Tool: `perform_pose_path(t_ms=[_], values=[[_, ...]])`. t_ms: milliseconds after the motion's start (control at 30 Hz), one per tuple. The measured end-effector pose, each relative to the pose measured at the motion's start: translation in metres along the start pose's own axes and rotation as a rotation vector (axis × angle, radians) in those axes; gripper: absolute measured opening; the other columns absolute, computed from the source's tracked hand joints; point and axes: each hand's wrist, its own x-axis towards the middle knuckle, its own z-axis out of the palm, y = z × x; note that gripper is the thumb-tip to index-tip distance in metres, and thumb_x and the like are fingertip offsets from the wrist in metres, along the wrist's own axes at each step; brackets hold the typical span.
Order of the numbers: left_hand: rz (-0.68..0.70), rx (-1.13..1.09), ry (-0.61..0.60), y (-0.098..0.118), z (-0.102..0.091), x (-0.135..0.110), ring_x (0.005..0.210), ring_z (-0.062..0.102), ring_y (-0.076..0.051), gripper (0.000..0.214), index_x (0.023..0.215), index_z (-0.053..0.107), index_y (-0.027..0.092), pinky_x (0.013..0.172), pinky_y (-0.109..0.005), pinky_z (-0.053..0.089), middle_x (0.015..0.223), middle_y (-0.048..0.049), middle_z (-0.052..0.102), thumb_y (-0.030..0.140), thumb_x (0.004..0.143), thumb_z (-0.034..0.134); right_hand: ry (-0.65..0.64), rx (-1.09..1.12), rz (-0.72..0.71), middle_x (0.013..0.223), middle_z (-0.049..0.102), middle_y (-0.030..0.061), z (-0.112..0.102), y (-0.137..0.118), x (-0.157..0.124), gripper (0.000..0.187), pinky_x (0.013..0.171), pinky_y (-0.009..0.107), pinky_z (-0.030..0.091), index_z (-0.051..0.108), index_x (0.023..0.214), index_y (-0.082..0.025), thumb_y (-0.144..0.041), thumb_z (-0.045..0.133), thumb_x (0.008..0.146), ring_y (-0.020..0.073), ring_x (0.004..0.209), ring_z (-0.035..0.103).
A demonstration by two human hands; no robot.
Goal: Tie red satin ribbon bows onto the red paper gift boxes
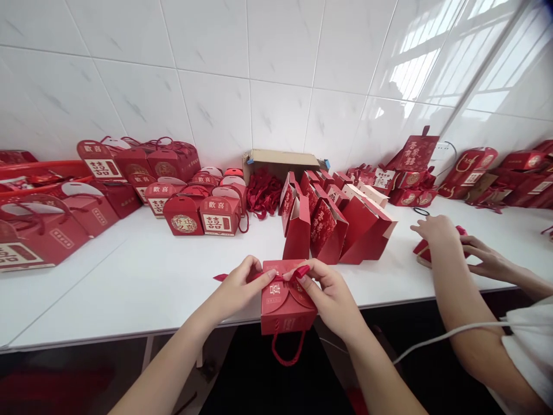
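A red gift box (288, 324) with pale lettering on its curved closing flaps sits at the table's front edge, a twisted cord handle (288, 363) hanging from its near side. Across its top runs a red ribbon (302, 271). My left hand (244, 285) pinches the ribbon at the left of the box, and one loose end sticks out past the fingers. With thumb and forefinger closed, my right hand (330, 294) grips a fold of the same ribbon at the right. The ribbon's middle, between my fingertips, is partly hidden.
Tall open red cartons (328, 225) stand just behind the box. A cardboard box (283, 157) with a heap of red ribbons (263, 193) is at the wall. Handled gift boxes (220, 216) crowd the left. At right, a co-worker's hands (440, 230) hold another red box (425, 251).
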Motion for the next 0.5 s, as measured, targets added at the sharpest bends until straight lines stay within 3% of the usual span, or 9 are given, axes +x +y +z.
perform_pose_path(t_ms=[100,233,367,500], values=[[-0.038,-0.105,-0.110,-0.003,-0.002,0.001,0.067,0.044,-0.013,0.039,0.074,0.047,0.018,0.063,-0.026,0.034,0.070,0.0026,0.047,0.056,0.081,0.052,0.012,0.036,0.031,0.087,0.067,0.0035,0.005,-0.004,-0.001,0.020,0.081,0.028,0.047,0.061,0.090,-0.018,-0.035,0.050,0.091,0.0150,0.085,0.061],[-0.008,-0.180,-0.166,0.004,-0.012,-0.005,0.052,0.032,-0.009,0.046,0.055,0.041,0.017,0.053,-0.024,0.027,0.052,0.0049,0.037,0.052,0.080,0.056,0.119,-0.059,0.058,0.076,0.066,0.0016,0.014,-0.006,0.000,0.016,0.068,0.024,0.045,0.059,0.086,-0.018,-0.031,0.050,0.089,0.0130,0.071,0.057],[0.048,-0.212,-0.156,0.030,-0.017,-0.015,0.049,0.038,-0.009,0.040,0.055,0.049,0.016,0.049,-0.023,0.029,0.051,0.0026,0.047,0.044,0.081,0.058,0.240,-0.282,0.019,0.064,0.061,-0.0002,0.026,-0.005,0.003,0.012,0.056,0.023,0.039,0.063,0.082,-0.016,-0.022,0.052,0.082,0.0113,0.057,0.049],[0.207,-0.075,-0.065,0.066,-0.013,-0.020,0.055,0.049,-0.011,0.032,0.056,0.059,0.016,0.058,-0.023,0.041,0.053,0.0009,0.055,0.035,0.081,0.057,0.231,-0.410,-0.071,0.066,0.063,0.0002,0.028,-0.006,0.004,0.015,0.060,0.025,0.039,0.065,0.081,-0.017,-0.018,0.050,0.082,0.0120,0.057,0.050]])
